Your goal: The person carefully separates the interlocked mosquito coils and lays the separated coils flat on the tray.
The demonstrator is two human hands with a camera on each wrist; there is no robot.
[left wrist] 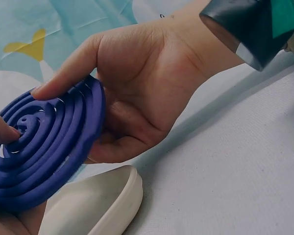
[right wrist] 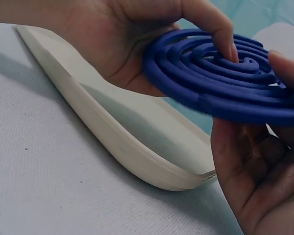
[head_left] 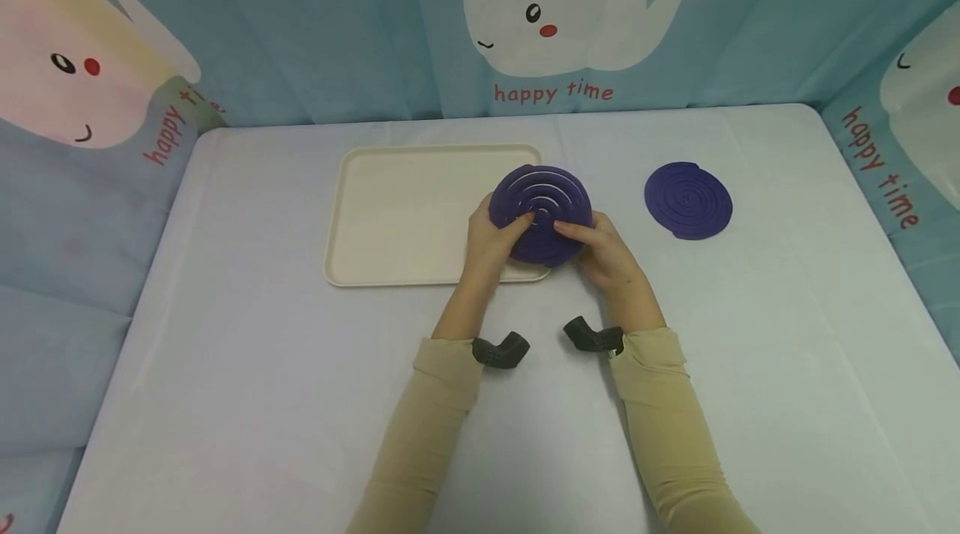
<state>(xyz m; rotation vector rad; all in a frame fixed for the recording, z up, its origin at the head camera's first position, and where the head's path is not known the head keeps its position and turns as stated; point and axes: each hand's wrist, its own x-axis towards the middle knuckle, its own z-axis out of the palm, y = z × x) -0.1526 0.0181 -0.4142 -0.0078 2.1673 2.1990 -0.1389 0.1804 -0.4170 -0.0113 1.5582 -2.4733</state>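
Both hands grip a purple spiral disc (head_left: 543,249) (left wrist: 63,166) (right wrist: 186,83), with pale slits between its rings, above the right end of a cream tray (head_left: 405,217) (left wrist: 130,196) (right wrist: 108,129). The left hand (head_left: 487,244) (right wrist: 120,44) holds its left side, thumb on top near the centre, fingers underneath. On the right side, the right hand (head_left: 611,255) (left wrist: 142,78) (right wrist: 264,181) has its thumb on top too and fingers below. The right wrist view shows the disc tilted, clear of the tray. A second purple spiral disc (head_left: 687,201) lies flat to the right.
A white cloth (head_left: 225,401) covers the table. Behind and beside it hangs a blue curtain (head_left: 337,26) with whale prints. Each wrist wears a dark curved device, the left one (head_left: 501,350) and the right one (head_left: 592,336) both low over the cloth.
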